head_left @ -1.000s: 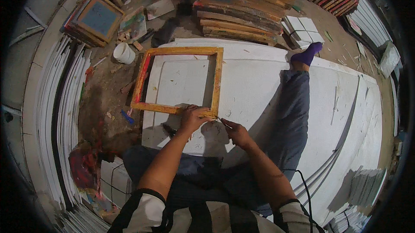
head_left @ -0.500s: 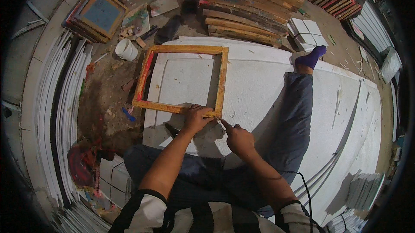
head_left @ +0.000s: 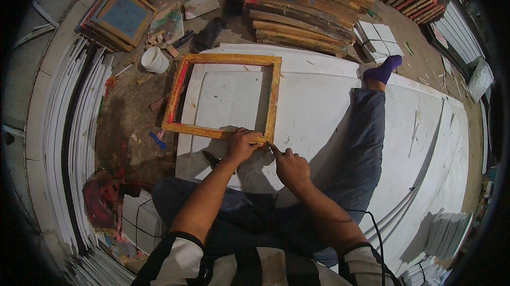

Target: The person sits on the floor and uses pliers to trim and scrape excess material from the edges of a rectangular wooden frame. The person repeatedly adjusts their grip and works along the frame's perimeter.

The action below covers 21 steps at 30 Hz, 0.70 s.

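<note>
A yellow-stained wooden frame point(head_left: 275, 95), with red on the inner side of its left rail, is tilted over the white sheet. My left hand point(head_left: 243, 145) is closed around its near rail, close to the near right corner. At that same corner, the forefinger of my right hand point(head_left: 293, 170) reaches to the wood while the other fingers are curled. Whatever those fingers hold is too small or hidden to make out. Beside my left wrist a dark tool point(head_left: 211, 159) lies on the sheet, partly covered by the arm; its kind is unclear.
Large white sheets point(head_left: 324, 111) lie under my outstretched leg point(head_left: 366, 137). Stacked wooden frames point(head_left: 305, 18) stand at the far side. A white bucket point(head_left: 155, 61) is at the left, near a blue object point(head_left: 158, 140). Upright white panels point(head_left: 56, 142) line the left.
My right hand has shifted slightly up and left, its forefinger now against the frame's corner. A whitish bit seen at its fingertip before no longer shows. My left hand keeps its grip.
</note>
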Each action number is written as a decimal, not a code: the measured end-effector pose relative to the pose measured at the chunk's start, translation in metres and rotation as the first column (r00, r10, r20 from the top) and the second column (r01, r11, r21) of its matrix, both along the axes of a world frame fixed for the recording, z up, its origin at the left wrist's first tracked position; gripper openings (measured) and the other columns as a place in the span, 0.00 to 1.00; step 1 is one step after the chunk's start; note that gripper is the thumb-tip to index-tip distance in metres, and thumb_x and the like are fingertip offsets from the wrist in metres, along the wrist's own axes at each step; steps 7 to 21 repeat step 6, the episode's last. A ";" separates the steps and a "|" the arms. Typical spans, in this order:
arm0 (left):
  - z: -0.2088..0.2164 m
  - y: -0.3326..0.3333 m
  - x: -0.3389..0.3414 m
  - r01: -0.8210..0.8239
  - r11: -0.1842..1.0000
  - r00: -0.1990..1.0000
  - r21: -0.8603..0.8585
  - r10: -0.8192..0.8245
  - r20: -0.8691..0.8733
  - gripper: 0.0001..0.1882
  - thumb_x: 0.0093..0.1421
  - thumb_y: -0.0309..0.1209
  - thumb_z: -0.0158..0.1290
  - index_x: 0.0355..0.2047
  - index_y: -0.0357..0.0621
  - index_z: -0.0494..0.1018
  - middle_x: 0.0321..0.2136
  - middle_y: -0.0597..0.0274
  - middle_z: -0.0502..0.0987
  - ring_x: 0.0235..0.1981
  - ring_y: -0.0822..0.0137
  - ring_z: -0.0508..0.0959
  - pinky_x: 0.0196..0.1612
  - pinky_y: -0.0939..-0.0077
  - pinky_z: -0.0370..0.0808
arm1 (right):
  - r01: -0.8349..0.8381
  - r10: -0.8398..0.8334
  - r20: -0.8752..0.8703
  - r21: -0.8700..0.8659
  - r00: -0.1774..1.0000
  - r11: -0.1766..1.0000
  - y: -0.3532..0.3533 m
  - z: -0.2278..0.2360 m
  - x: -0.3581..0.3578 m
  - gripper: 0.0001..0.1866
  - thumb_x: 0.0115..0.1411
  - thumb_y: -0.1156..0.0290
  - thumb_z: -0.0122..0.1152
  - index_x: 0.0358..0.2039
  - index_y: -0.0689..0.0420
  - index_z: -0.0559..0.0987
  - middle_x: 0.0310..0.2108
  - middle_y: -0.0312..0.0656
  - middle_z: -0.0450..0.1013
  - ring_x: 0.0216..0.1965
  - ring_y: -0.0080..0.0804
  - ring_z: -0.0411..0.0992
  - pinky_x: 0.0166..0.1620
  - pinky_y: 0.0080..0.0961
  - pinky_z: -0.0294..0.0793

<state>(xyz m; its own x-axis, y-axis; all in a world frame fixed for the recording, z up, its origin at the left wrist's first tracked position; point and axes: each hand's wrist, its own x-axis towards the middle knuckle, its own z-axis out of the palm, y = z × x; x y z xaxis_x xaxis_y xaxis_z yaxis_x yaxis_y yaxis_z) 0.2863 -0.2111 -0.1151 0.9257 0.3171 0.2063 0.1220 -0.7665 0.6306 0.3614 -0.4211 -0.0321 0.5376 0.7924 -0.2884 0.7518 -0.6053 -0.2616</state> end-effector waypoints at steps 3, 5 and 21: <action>-0.006 0.001 0.002 0.000 1.000 1.000 0.003 0.000 -0.009 0.20 0.46 0.36 0.71 0.40 0.46 0.84 0.36 0.57 0.85 0.42 0.55 0.82 0.50 0.60 0.75 | -0.067 0.070 0.057 -0.067 0.996 0.996 0.004 0.001 -0.003 0.32 0.65 0.68 0.52 0.70 0.49 0.63 0.41 0.55 0.75 0.37 0.51 0.81 0.35 0.43 0.83; -0.010 0.002 0.002 0.003 1.000 0.999 -0.030 -0.004 -0.032 0.20 0.47 0.35 0.71 0.41 0.46 0.84 0.36 0.57 0.85 0.42 0.55 0.82 0.51 0.60 0.75 | -0.035 0.029 -0.052 -0.119 0.998 0.992 0.007 0.004 0.000 0.33 0.65 0.68 0.52 0.71 0.46 0.62 0.42 0.55 0.75 0.38 0.53 0.81 0.38 0.44 0.84; -0.012 0.002 0.001 0.005 0.998 0.999 -0.059 -0.008 -0.050 0.19 0.47 0.35 0.71 0.41 0.46 0.84 0.36 0.57 0.85 0.43 0.55 0.82 0.52 0.59 0.75 | -0.022 0.007 -0.105 -0.145 0.994 0.989 0.008 0.006 0.002 0.33 0.65 0.68 0.53 0.71 0.45 0.61 0.43 0.55 0.75 0.39 0.54 0.81 0.39 0.44 0.84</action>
